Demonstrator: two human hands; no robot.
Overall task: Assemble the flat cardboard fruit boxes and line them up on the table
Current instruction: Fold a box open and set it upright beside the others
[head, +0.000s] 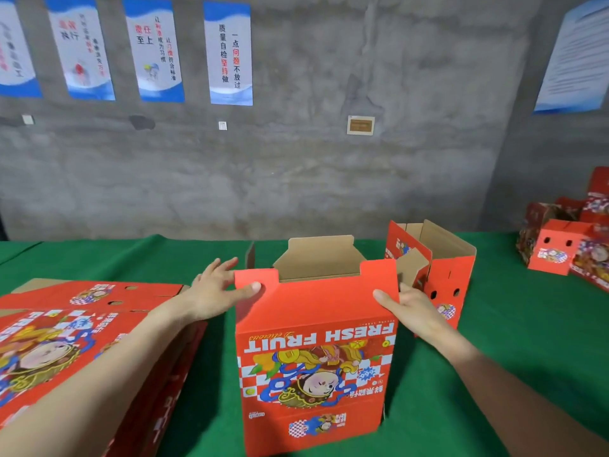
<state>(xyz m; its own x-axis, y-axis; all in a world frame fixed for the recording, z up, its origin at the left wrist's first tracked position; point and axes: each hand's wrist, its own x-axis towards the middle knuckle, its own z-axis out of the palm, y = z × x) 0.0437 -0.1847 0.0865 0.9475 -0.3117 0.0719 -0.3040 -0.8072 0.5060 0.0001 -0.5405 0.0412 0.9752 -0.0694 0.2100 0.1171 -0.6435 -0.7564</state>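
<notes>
We are in the middle of forming one box. The standing box [316, 341] is at the centre of the frame on the green bench [461, 374], opened from flat into a square tube, with its print upside down and its upper flaps pointing up. Our left hand [214, 288] pinches the upper left corner of the front flap, thumb on the red face and the other fingers spread behind it. Our right hand [415, 311] grips the upper right edge, thumb in front and fingers curled around the side. We judge that the next move asks us to fold these flaps inward and lock them, keeping the walls square so that the tabs meet. Inside the box we see only brown cardboard and no contents. A second box [438, 265] stands just behind it to the right, also open on top with a bare brown inside. The flat boxes [82, 341] lie in a stack at lower left, and more red boxes [557, 255] are at the right edge.
</notes>
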